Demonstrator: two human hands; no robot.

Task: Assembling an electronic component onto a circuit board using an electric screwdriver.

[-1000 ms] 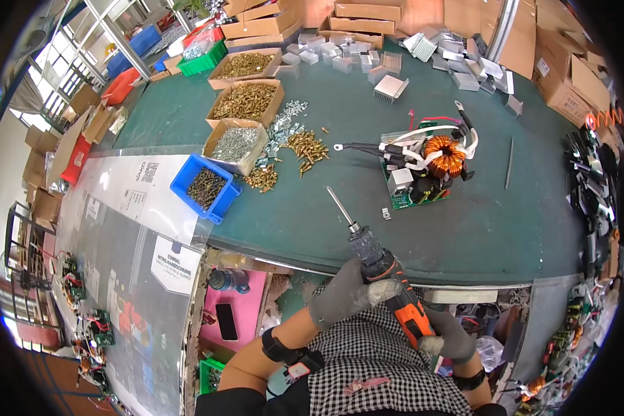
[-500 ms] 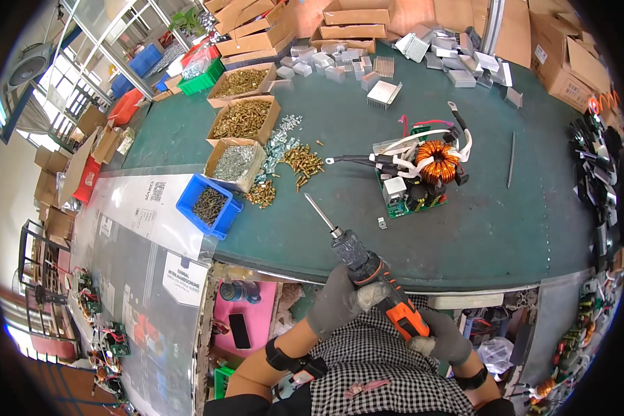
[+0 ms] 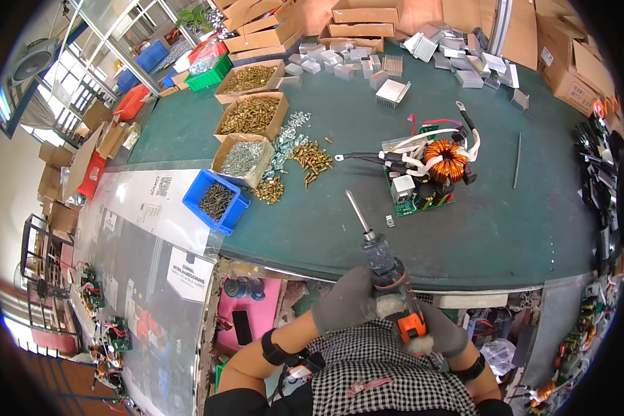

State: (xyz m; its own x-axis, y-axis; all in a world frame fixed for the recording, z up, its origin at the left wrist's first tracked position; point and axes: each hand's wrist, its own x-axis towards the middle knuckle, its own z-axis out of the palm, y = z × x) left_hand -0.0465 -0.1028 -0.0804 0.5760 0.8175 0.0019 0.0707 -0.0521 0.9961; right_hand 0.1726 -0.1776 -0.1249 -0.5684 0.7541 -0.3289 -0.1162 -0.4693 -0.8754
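The silver bit (image 3: 359, 213) of the black-and-orange power screwdriver (image 3: 390, 272) is swinging rightward, coming nearer the green circuit board with copper-wound coil (image 3: 426, 173), which is lying ahead and right of the grey-gloved left hand (image 3: 347, 302), clamping the tool's body; the grey-gloved right hand (image 3: 442, 331) is apparently gripping its rear

Your bench (image 3: 485, 249) has a green top; ahead of you and to the right lies a circuit board (image 3: 423, 188) with a copper coil (image 3: 446, 161), a small metal clip (image 3: 390, 221) just off its near edge and a thin rod (image 3: 517, 161) to its right; at left stand a blue bin (image 3: 238, 213) and three cardboard boxes (image 3: 281, 113) of fasteners, loose brass screws (image 3: 312, 158) beside them; silver heat sinks (image 3: 393, 91) crowd the far side.
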